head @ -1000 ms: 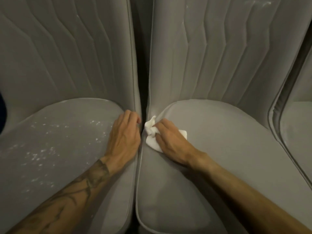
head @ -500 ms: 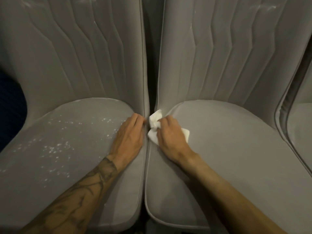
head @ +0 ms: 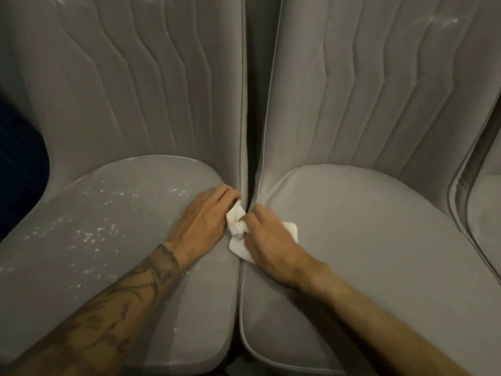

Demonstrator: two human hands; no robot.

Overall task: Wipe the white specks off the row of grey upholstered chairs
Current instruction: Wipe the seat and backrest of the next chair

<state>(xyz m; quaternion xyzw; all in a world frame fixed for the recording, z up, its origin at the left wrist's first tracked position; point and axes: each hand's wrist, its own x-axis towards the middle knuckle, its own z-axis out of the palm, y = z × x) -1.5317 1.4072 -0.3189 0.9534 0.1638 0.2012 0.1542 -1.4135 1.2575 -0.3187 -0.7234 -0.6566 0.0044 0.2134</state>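
Two grey upholstered chairs stand side by side with a narrow gap between them. The left chair's seat carries several white specks. The right chair's seat looks free of specks. My right hand grips a crumpled white cloth at the gap, on the right seat's inner edge. My left hand rests on the left seat's inner edge, its fingers curled over the edge next to the cloth. Faint white marks show on the right chair's backrest near the top.
A third grey chair shows at the far right edge. A dark blue area lies beyond the left chair's side.
The view shifted so both chairs sit further right in frame. The cloth now bulges further towards my left hand over the gap; both hands stay at the gap.
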